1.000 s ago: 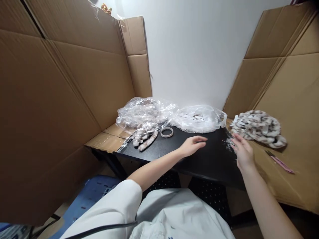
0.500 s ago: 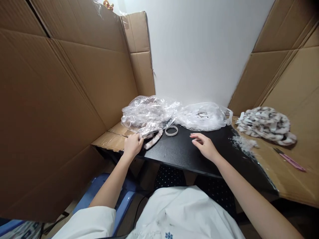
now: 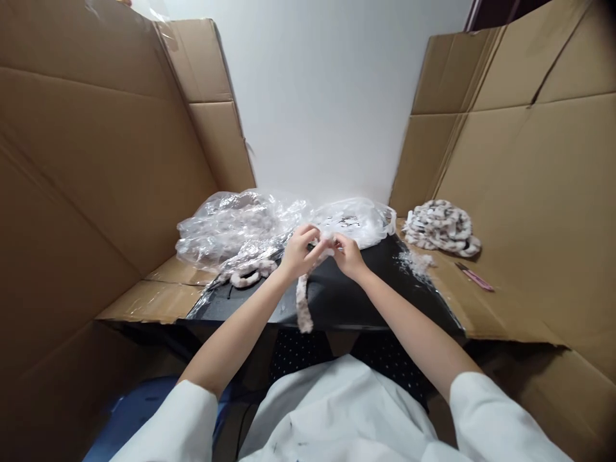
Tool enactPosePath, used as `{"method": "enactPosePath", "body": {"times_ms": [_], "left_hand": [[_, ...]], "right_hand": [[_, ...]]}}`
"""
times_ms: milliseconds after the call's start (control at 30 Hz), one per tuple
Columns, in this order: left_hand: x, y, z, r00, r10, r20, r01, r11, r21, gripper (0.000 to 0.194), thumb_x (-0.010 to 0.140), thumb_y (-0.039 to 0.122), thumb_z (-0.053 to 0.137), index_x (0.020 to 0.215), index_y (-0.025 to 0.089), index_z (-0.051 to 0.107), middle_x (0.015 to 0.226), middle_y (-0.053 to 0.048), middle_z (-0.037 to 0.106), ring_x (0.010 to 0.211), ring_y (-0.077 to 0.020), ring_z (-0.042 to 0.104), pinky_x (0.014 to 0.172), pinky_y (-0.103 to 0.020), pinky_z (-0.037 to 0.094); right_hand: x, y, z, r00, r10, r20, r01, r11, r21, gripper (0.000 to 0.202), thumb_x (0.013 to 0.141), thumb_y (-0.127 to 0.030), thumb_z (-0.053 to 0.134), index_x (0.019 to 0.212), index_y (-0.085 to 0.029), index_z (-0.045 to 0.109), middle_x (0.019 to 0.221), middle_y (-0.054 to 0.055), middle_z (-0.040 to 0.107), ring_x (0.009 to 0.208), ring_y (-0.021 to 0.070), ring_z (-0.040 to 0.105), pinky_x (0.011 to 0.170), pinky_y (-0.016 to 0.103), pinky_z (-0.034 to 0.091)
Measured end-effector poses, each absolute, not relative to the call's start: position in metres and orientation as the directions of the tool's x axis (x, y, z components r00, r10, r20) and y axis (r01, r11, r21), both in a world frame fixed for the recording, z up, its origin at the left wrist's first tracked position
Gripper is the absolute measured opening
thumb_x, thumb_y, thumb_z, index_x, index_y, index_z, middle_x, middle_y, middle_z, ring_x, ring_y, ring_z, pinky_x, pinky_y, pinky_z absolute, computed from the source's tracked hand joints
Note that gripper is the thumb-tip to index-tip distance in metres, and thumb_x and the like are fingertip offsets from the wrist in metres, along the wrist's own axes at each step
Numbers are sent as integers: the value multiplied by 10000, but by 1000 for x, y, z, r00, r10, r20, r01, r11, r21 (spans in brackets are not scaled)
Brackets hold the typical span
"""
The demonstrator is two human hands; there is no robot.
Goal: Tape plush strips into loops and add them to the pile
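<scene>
My left hand (image 3: 299, 254) and my right hand (image 3: 348, 256) meet above the black table (image 3: 269, 313). Both are closed on one end of a fluffy white-and-brown plush strip (image 3: 303, 305), fingertips pinching close together. The strip's other end hangs below my left hand, down to the table's front edge. Something whitish shows at the fingertips, too small to make out. Left of my left hand, more plush strips (image 3: 248, 277) lie curled at the mouth of a clear plastic bag (image 3: 216, 224).
Behind my hands lies a white plastic bag (image 3: 368, 215). On cardboard at the right are a heap of plush strips (image 3: 440, 226), a pink-handled cutting tool (image 3: 475, 277) and white scraps (image 3: 418, 263). Cardboard walls (image 3: 158, 122) rise on both sides.
A plush strip has come away from the clear bag to the middle. My right hand, open before, has joined my left on it. The white ring no longer shows. The view has turned right.
</scene>
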State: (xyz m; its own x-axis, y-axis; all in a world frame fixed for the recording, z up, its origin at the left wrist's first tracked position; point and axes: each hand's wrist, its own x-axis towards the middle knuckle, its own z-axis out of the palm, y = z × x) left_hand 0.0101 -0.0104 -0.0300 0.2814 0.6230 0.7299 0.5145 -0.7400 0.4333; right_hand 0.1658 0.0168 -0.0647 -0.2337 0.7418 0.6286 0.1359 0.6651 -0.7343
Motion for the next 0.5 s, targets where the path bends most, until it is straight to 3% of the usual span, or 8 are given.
{"method": "enactPosePath", "body": {"times_ms": [67,167,300,500], "left_hand": [[29,19,-42,189,721,666,268,-691,672,231,843,409,535,881,188,588,982,-60,594,912,-182,545,777,-276,415],[48,53,-68,228,890,394,-83,-386,919,306,765,403,591,965,175,637,920,-48,632,829,-171,578,717,-265,433],[59,69,-100,298,929,220,-243,-149,959,331,654,402,713,843,134,672,782,-37,649,645,-137,573,630,-264,449],[55,65,-117,261,944,202,-278,-127,952,402,620,469,784,826,131,713,737,-28,667,674,-140,589,657,-264,465]], "right_hand": [[173,35,-72,-161,815,557,15,567,-824,243,777,-416,597,706,-184,591,670,4,603,666,159,533,656,285,412],[180,52,-87,-136,912,387,-187,360,-914,163,714,-332,626,663,-194,556,648,-22,564,681,139,506,693,270,398],[181,60,-109,-211,952,221,-273,160,-949,201,740,-313,548,589,-197,481,531,-46,436,552,107,397,634,264,388],[183,58,-121,-349,934,79,-256,-14,-967,241,790,-382,466,639,-198,501,470,-76,344,441,83,270,586,275,416]]}}
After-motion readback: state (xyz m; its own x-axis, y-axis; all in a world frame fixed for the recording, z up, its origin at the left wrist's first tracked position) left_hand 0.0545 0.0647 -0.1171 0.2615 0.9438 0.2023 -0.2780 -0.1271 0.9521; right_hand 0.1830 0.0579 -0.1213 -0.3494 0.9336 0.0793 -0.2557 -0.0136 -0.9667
